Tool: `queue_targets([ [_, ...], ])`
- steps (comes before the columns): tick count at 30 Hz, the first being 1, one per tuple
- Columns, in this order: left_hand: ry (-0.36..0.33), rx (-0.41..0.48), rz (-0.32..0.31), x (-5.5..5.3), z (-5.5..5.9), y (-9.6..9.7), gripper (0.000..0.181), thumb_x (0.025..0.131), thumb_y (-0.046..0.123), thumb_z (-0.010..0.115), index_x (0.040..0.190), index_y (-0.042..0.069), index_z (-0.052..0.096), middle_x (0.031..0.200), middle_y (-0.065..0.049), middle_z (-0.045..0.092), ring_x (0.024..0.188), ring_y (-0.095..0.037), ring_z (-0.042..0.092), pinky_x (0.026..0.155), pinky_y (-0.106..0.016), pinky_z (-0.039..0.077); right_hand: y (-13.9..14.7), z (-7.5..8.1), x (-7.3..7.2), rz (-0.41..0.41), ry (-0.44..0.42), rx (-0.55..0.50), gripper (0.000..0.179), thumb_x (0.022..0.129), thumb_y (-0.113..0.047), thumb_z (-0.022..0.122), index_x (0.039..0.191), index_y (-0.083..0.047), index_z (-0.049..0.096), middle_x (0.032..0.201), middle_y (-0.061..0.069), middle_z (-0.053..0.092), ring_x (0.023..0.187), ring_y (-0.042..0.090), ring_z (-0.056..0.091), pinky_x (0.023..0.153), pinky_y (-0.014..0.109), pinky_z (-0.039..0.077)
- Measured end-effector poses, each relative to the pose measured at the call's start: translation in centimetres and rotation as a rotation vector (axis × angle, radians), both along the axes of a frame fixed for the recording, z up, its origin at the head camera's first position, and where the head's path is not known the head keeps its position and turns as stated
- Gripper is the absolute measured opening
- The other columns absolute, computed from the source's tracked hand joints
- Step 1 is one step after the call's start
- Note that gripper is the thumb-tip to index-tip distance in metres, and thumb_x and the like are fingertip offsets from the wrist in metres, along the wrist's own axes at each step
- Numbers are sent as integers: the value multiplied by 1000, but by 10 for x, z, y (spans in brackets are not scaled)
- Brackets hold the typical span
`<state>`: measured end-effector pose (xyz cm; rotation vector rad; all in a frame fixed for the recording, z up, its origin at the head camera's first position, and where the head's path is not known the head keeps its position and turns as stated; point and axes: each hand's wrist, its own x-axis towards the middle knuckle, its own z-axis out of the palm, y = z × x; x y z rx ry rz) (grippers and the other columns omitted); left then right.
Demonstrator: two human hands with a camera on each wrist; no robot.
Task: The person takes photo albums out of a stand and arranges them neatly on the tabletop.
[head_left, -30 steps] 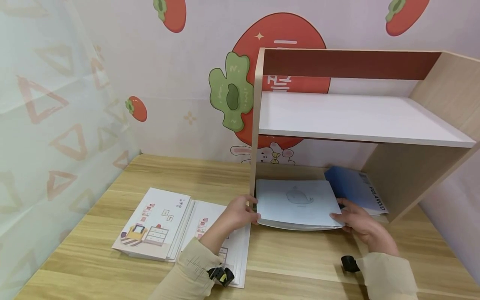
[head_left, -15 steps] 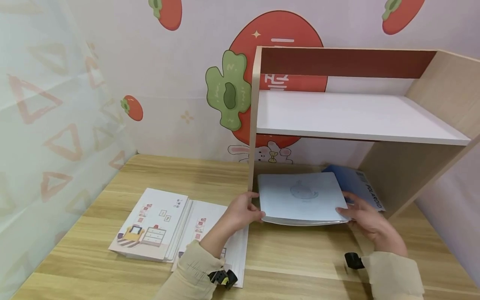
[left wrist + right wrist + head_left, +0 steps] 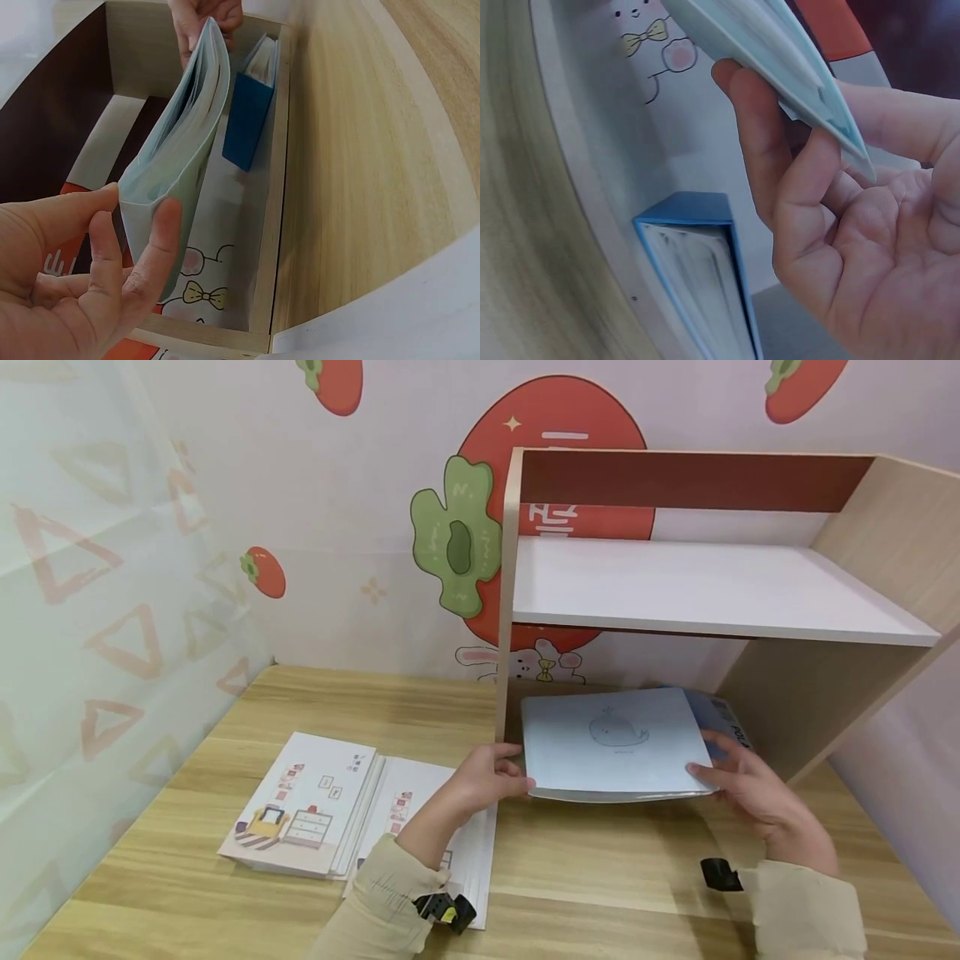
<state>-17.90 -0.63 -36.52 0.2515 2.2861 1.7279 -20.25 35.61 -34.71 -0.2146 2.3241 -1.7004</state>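
Observation:
A light blue photo album [image 3: 622, 739] with a small whale drawn on its cover lies flat between my two hands, in the front of the desk shelf's lower compartment. My left hand [image 3: 483, 781] pinches its left end, thumb on one face and fingers on the other. At the opposite end, my right hand [image 3: 753, 797] grips the near right corner, thumb on top. The right wrist view has its fingers bent under the cover. Behind and partly covered by it is a darker blue album [image 3: 686, 210] marked POLAROID, which rests on the compartment floor, apart from the held album.
The wooden shelf unit [image 3: 508, 585] has a white upper board [image 3: 712, 585] above my hands. Its side panels flank the compartment. On the wooden table to the left lie two white albums [image 3: 300, 802] with furniture drawings, one under my left forearm. A printed cloth hangs behind.
Both hands have carried the light blue album a little to the right and farther back. It now covers more of the dark blue album. The white albums have stayed in place.

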Motion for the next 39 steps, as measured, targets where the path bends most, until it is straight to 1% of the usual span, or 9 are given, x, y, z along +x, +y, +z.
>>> queue_targets([
  [5, -22, -4, 7, 1, 0, -1, 71, 88, 12, 74, 148, -6, 39, 125, -19, 64, 118, -31, 61, 106, -51, 46, 3, 2, 2, 29, 27, 2, 75, 100, -7, 56, 153, 5, 3, 95, -9, 54, 65, 9, 42, 59, 25, 39],
  [7, -27, 3, -2, 1, 0, -1, 73, 88, 12, 74, 149, -5, 38, 128, -19, 63, 121, -32, 59, 107, -51, 45, 4, 3, 2, 34, 34, -1, 71, 100, -7, 55, 152, 2, 8, 98, -9, 56, 72, 6, 49, 62, 25, 41],
  [9, -33, 10, -8, 2, 1, -2, 74, 88, 13, 75, 150, -4, 37, 130, -18, 62, 122, -32, 59, 107, -51, 45, 6, 4, 4, 55, 42, -30, 63, 101, -5, 53, 152, -6, 16, 99, -9, 60, 77, 5, 54, 66, 23, 44],
  [12, -31, 15, -19, 4, 2, -3, 78, 87, 14, 76, 151, -3, 35, 131, -18, 61, 120, -30, 60, 107, -50, 46, 9, 6, 5, 99, 55, -109, 50, 101, 0, 49, 142, -23, 30, 99, -9, 65, 82, 6, 61, 71, 23, 48],
  [16, -23, 15, -51, 7, 4, -6, 85, 85, 12, 78, 153, -2, 30, 134, -19, 57, 111, -26, 66, 103, -47, 49, 13, 7, 7, 154, 66, -175, 49, 102, 2, 46, 133, -34, 36, 100, -8, 67, 84, 7, 64, 73, 22, 49],
  [22, -15, 26, -104, 9, 7, -10, 88, 84, 10, 78, 155, 0, 26, 136, -18, 53, 102, -18, 66, 99, -42, 52, 13, 12, 10, 232, 92, -238, 49, 101, 8, 42, 135, -26, 38, 106, -4, 69, 88, 10, 68, 76, 23, 54],
  [29, -1, 16, -123, 10, 11, -14, 89, 83, 10, 79, 154, 2, 27, 132, -17, 56, 100, -17, 66, 95, -41, 53, 13, 19, 14, 326, 105, -298, 48, 100, 13, 38, 137, -17, 35, 114, -1, 70, 94, 15, 71, 77, 26, 57],
  [35, 6, -3, -130, 11, 14, -17, 89, 83, 14, 80, 154, 4, 28, 136, -17, 55, 100, -16, 65, 96, -43, 52, 13, 22, 16, 362, 117, -338, 50, 99, 16, 35, 138, -15, 35, 117, 2, 69, 95, 17, 72, 78, 26, 58],
  [39, 1, -10, -129, 13, 15, -19, 90, 82, 16, 82, 154, 5, 29, 137, -16, 55, 101, -16, 65, 96, -44, 52, 12, 25, 20, 350, 129, -344, 51, 98, 17, 37, 138, -15, 39, 118, 1, 70, 95, 17, 72, 78, 26, 58],
])
